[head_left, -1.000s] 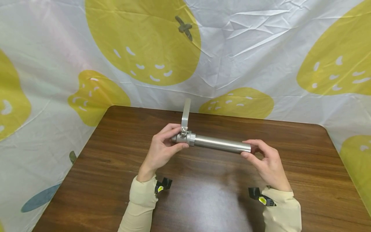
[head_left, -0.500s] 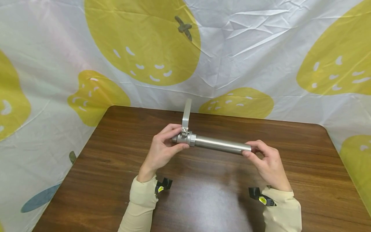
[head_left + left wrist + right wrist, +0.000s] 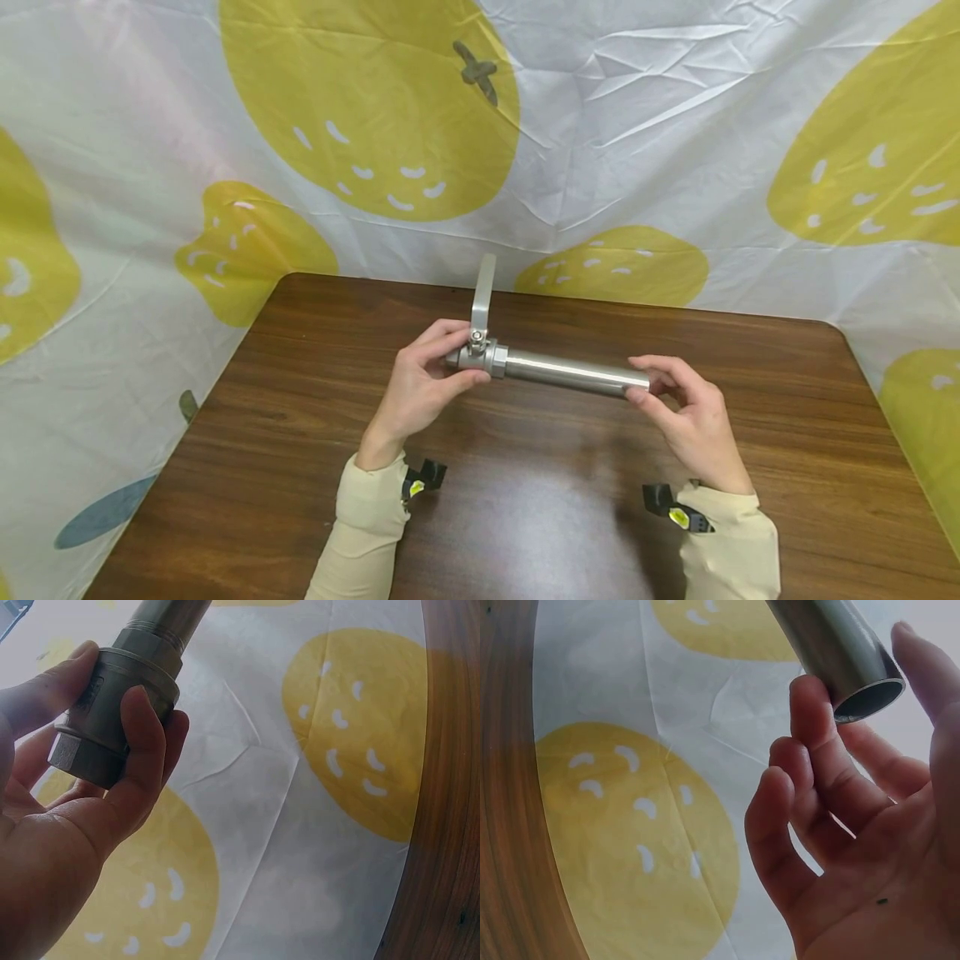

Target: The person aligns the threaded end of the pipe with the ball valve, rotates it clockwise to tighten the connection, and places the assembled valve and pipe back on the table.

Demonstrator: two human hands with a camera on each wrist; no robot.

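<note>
A silver ball valve [image 3: 476, 358] is joined to a straight steel pipe [image 3: 573, 372], both held above the table. My left hand [image 3: 416, 387] grips the valve body between thumb and fingers. The valve's lever handle [image 3: 482, 292] stands up, away from me; it is out of sight in the left wrist view, where the hexagonal valve end [image 3: 88, 761] shows. At the pipe's other end, my right hand [image 3: 693, 421] has its thumb and curled fingers around the rim. The right wrist view shows the pipe's open, hollow end [image 3: 868, 701], a fingertip against its side.
Below the hands lies a brown wood-grain table [image 3: 525, 517] with rounded far corners. A white cloth with yellow fruit shapes [image 3: 375, 108] hangs behind it and along both sides. Black straps with small devices [image 3: 678, 515] sit at both wrists.
My right fingers shift slightly on the pipe end, the upper ones now a little higher. The valve and pipe have barely moved; my left hand keeps its hold.
</note>
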